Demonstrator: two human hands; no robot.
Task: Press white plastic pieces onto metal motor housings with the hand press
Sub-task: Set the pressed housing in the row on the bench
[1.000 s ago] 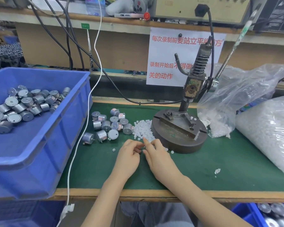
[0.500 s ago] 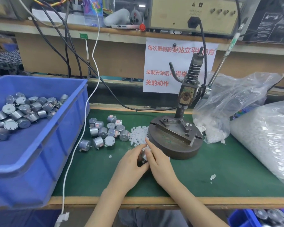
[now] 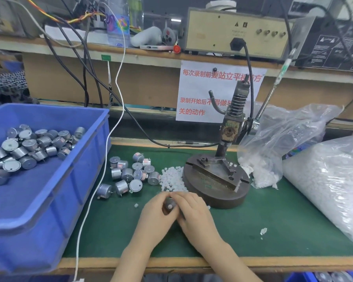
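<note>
The left hand (image 3: pixel 153 215) and right hand (image 3: pixel 195 213) meet above the counter (image 3: pixel 273 231), just before the hand press (image 3: pixel 216 180). Their fingers clasp a motor housing (image 3: pixel 169 204), blurred and mostly hidden. Loose white plastic pieces (image 3: pixel 171 180) lie nearby. Whether one sits on the housing cannot be told.

Head view bright, light even from above, no hard shadows. Faint soft shadow under your left hand (image 3: pixel 155 216) and right hand (image 3: pixel 198 214) on green mat (image 3: pixel 273 231). Both hands smeared by blur, as is motor housing (image 3: pixel 169 204) between them. Glare on clear plastic bag (image 3: pixel 283 139) and big bag of white pieces (image 3: pixel 334 180), detail washed out. Blue bin (image 3: pixel 29 226) front rim soft. Wide-angle bend: shelf (image 3: pixel 151 55) bows, corners stretched.
</note>
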